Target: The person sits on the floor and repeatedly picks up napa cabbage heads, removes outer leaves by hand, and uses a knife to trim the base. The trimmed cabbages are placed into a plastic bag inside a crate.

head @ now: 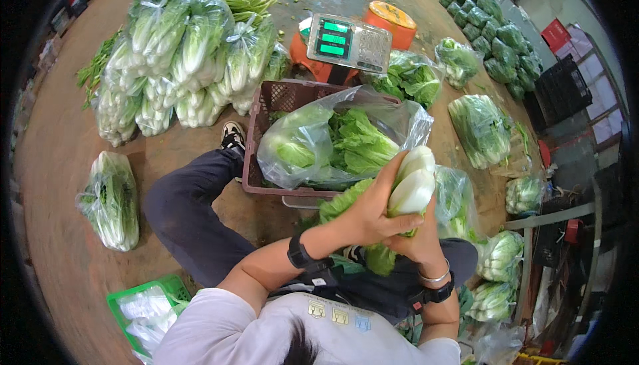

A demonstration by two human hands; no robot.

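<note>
Leafy green heads with thick white bases (413,185) are gripped between my two hands, bases pointing up and away from me. My left hand (367,215) wraps them from the left side, its thumb across the front. Against their lower right presses my right hand (422,242), partly hidden behind them. Just beyond stands a brown plastic crate (253,150), holding an open clear plastic bag (319,115) with leafy greens (362,140) inside. Behind the crate is a digital scale display (349,43) with lit green panels.
Bagged leafy heads (184,55) are stacked at the far left; one bag (112,203) lies alone nearer. A green basket (117,310) holds plastic bags. More bagged greens (481,130) line the right, near a metal frame (549,215). An orange bucket (394,23) stands behind the scale.
</note>
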